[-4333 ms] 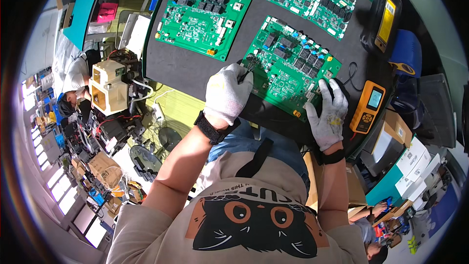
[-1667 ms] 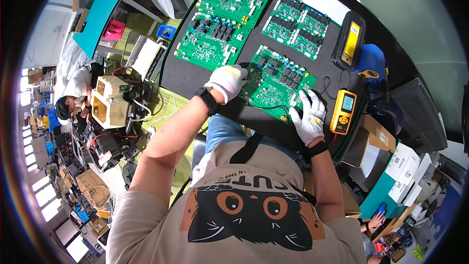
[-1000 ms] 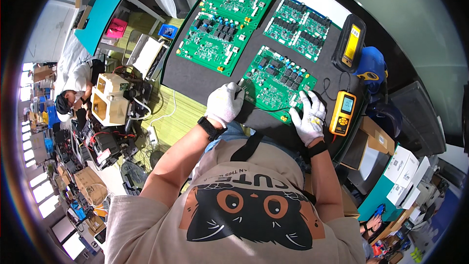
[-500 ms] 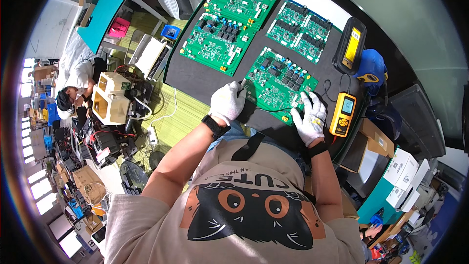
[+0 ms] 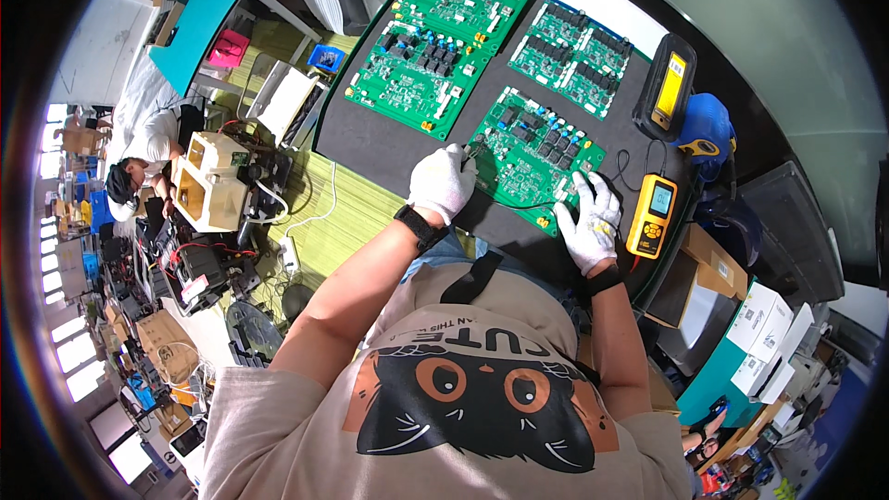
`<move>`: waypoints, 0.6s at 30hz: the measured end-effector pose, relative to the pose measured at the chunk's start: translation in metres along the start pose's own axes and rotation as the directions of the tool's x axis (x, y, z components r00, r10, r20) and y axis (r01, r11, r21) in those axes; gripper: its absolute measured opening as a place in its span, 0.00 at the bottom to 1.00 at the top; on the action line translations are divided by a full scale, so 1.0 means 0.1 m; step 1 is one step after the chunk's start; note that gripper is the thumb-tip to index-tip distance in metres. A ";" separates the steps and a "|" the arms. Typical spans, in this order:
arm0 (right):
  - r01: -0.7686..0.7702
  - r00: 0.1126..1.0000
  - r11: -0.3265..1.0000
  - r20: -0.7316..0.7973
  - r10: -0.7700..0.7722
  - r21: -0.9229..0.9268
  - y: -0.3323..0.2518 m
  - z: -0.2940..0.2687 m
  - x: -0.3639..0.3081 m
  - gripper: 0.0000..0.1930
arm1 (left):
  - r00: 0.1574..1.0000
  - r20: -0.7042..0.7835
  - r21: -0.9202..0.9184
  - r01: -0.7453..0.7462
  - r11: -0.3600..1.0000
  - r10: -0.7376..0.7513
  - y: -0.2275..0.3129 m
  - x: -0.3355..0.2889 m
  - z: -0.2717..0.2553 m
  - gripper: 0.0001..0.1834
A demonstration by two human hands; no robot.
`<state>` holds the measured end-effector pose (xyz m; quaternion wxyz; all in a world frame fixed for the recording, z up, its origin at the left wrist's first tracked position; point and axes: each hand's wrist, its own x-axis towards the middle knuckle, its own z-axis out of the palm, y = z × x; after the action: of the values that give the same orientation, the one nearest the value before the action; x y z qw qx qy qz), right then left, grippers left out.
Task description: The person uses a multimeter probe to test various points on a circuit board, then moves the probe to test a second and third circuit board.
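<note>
My left hand [image 5: 443, 183], in a white glove, is closed around a slim dark probe [image 5: 471, 154] whose tip is over the left edge of the nearest green circuit board [image 5: 519, 162]. Most of the probe is hidden by my fingers. From near that hand, a thin black cable [image 5: 528, 207] crosses the board's lower part toward my other hand. My right hand [image 5: 591, 224], also gloved, lies with fingers spread at the board's lower right corner. Just right of it lies a yellow handheld meter [image 5: 651, 216] with a small lit screen.
Two larger green boards [image 5: 407, 83] lie at the table's left, and a panel of smaller boards [image 5: 569, 57] at the back. A black case [image 5: 663, 88] and a blue tool [image 5: 707, 130] stand at the right edge. Another person [image 5: 148, 162] works at the far left.
My left hand has shifted slightly right and up with the probe, closer over the board's left edge. My right hand stays almost in place on the corner.
</note>
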<state>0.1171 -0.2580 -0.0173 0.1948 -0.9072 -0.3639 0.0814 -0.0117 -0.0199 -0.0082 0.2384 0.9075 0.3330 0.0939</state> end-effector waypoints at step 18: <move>0.009 1.000 1.000 0.004 -0.009 0.008 -0.02 -0.03 -0.01 0.32 | 0.986 0.142 0.097 0.079 0.992 -0.092 0.17 0.15 -0.09 0.14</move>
<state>0.1166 -0.2583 -0.0138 0.1980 -0.9047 -0.3679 0.0837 0.0064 -0.0182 0.0080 0.2245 0.9066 0.3573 0.0017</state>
